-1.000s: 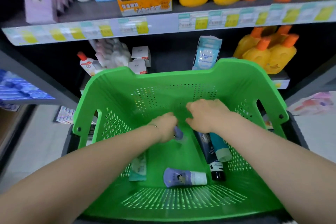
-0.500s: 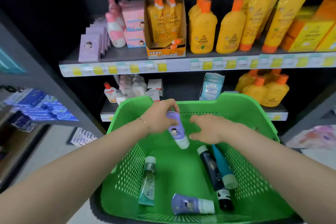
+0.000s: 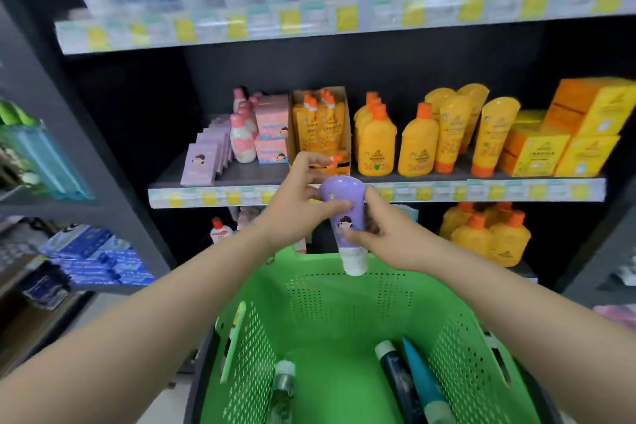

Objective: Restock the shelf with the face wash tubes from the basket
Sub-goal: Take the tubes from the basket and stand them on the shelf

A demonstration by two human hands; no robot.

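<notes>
Lifted since the earlier frame, the purple face wash tube [image 3: 344,213] now stands cap-down above the far rim of the green basket [image 3: 330,313], your left hand [image 3: 297,215] gripping its body, your right hand [image 3: 387,237] pinching lower down, evidently squaring it for shelving.

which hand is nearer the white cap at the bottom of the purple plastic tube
Right. The right hand pinches the purple plastic tube just above its white cap; the left hand grips higher, around the tube's upper half.
</notes>
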